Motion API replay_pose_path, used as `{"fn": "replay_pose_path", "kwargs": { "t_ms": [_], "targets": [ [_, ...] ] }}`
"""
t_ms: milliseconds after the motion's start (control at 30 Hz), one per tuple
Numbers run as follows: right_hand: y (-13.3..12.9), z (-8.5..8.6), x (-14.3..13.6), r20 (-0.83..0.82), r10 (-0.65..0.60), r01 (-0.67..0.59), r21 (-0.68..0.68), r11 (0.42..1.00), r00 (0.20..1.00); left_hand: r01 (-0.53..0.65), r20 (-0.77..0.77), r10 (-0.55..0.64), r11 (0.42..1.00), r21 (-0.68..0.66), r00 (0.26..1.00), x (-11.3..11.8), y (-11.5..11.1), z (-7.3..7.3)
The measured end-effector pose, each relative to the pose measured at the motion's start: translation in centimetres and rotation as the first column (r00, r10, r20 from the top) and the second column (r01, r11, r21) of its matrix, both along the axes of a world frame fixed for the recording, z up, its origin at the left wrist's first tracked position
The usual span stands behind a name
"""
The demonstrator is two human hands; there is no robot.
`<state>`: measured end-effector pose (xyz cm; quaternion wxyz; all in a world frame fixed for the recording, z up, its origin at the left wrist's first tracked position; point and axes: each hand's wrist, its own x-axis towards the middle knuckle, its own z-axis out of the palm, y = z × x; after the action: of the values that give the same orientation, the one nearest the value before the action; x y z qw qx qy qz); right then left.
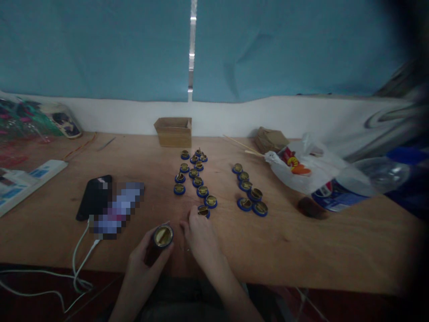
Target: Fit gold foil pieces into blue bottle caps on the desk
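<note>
My left hand (pixel 145 261) is wrapped round a dark cylindrical piece (pixel 163 235) with a round brass-coloured top, held upright near the table's front edge. To its right, my right hand (pixel 200 232) reaches over the wooden table, its fingertips at a blue-rimmed brass disc (pixel 203 211); whether they grip it is hidden. Beyond that hand, several similar blue-rimmed discs (pixel 202 191) lie in uneven rows. Another group of discs (pixel 246 185) lies farther right.
An open cardboard box (pixel 174 133) stands against the wall. On the left are a black phone (pixel 94 197), a lit phone (pixel 119 210) with cables and a power strip (pixel 33 181). A plastic bag (pixel 311 167) and a cola bottle (pixel 342 192) lie right.
</note>
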<state>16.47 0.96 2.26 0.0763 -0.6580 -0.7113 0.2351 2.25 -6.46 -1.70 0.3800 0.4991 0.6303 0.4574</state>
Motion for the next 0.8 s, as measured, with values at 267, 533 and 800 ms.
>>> {"fn": "replay_pose_path", "kwargs": {
  "t_ms": [267, 533, 800],
  "targets": [
    [-0.2, -0.1, 0.0, -0.002, -0.033, 0.033, 0.002, 0.999, 0.999, 0.032, -0.043, -0.031, 0.999, 0.015, 0.999, -0.1, -0.4, 0.4],
    [-0.1, -0.6, 0.0, -0.002, 0.022, -0.022, 0.034, 0.999, 1.000, 0.030, -0.038, -0.028, 0.999, 0.041, 0.999, 0.0, 0.4, 0.7],
    [-1.0, -0.2, -0.8, 0.078, 0.124, -0.134, 0.138, 0.981, 0.989, 0.003, 0.012, -0.003, 1.000, 0.029, 1.000, 0.3, 0.1, 0.3]
  ]
}}
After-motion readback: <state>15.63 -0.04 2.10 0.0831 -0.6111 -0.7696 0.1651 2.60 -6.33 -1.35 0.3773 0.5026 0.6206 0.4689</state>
